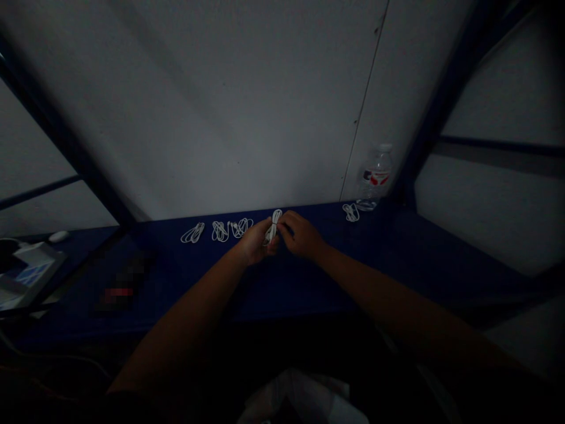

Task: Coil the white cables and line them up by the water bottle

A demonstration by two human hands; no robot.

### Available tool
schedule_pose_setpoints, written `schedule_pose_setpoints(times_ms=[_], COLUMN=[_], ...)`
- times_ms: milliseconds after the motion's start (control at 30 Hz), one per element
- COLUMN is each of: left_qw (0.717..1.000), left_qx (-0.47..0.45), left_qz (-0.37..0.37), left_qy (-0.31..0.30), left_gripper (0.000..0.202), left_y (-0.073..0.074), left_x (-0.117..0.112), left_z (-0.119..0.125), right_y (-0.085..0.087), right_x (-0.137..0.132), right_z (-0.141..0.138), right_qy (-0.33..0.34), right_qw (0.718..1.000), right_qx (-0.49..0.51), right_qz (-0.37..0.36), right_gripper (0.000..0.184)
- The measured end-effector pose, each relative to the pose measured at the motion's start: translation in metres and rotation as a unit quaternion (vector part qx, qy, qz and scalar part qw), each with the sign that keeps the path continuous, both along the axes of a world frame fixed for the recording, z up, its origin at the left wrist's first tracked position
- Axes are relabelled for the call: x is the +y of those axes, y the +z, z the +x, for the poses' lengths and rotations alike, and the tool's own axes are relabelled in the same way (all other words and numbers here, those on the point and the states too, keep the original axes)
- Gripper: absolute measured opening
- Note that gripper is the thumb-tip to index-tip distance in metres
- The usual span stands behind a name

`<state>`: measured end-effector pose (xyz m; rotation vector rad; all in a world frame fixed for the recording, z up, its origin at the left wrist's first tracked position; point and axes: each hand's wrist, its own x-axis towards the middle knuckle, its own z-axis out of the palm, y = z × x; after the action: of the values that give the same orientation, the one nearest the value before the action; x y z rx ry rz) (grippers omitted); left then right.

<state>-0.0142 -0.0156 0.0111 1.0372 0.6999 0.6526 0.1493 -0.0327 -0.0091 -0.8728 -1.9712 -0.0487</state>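
Observation:
A folded white cable [276, 217], cinched at its middle by a thin dark tie, is held upright above the blue shelf [291, 288]. My left hand [258, 242] is closed around its lower part. From the other side, my right hand [301, 234] pinches at the dark tie; the exact grip of its fingertips is too dark to make out. Left of my hands lie three more coiled white cables: one near my left wrist [242, 227], one beside it [219, 231], and a looser coil [193, 233] farthest left.
Another coiled white cable [351, 212] lies at the right, beside a clear plastic bottle [375, 179] standing against the pale wall [247, 106]. A blurred dark object [123, 282] is on the shelf's left part. Blue frame posts rise on both sides.

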Motion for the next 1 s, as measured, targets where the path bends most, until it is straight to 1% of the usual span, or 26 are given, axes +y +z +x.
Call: schedule_pose_setpoints(times_ms=[67, 133, 233, 300, 367, 533, 633, 733, 867, 1000], left_qw=[0.999, 0.993, 0.969, 0.958, 0.961, 0.990, 0.996, 0.996, 0.996, 0.995], left_qx=[0.022, 0.067, 0.130, 0.144, 0.135, 0.055, 0.023, 0.011, 0.017, 0.029], left_qz=[0.037, 0.098, 0.210, 0.249, 0.241, 0.125, 0.081, 0.068, 0.068, 0.076], left_qy=[-0.007, 0.006, 0.029, 0.022, 0.013, -0.018, -0.042, -0.049, -0.055, -0.065], left_gripper=[0.053, 0.057, 0.061, 0.063, 0.064, 0.060, 0.057, 0.056, 0.056, 0.055], left_y=[-0.005, -0.010, -0.011, -0.010, -0.008, -0.004, -0.004, -0.005, -0.006, -0.005], left_x=[0.001, 0.002, 0.003, 0.003, 0.002, 0.001, 0.003, 0.006, 0.009, 0.009], left_z=[0.002, 0.003, 0.002, 0.001, 0.000, 0.001, -0.001, -0.004, -0.008, -0.010], right_y=[0.001, 0.002, 0.003, 0.005, 0.005, 0.007, 0.008, 0.009, 0.010, 0.012], right_x=[0.000, -0.001, -0.002, -0.003, -0.003, -0.004, -0.004, -0.004, -0.005, -0.005], right_z=[0.000, 0.001, 0.001, 0.001, 0.002, 0.003, 0.004, 0.005, 0.005, 0.005], right_qy=[0.009, 0.016, 0.019, 0.020, 0.020, 0.034, 0.033, 0.029, 0.048, 0.056], right_qw=[1.000, 1.000, 1.000, 1.000, 1.000, 0.999, 0.998, 0.998, 0.998, 0.997], right_qx=[-0.001, -0.005, -0.004, -0.001, 0.005, 0.035, 0.047, 0.054, 0.049, 0.057], right_qz=[-0.005, -0.006, -0.003, -0.003, -0.007, -0.003, 0.012, 0.016, 0.009, -0.007], right_gripper=[0.011, 0.011, 0.013, 0.013, 0.013, 0.007, 0.013, 0.018, 0.013, 0.010])
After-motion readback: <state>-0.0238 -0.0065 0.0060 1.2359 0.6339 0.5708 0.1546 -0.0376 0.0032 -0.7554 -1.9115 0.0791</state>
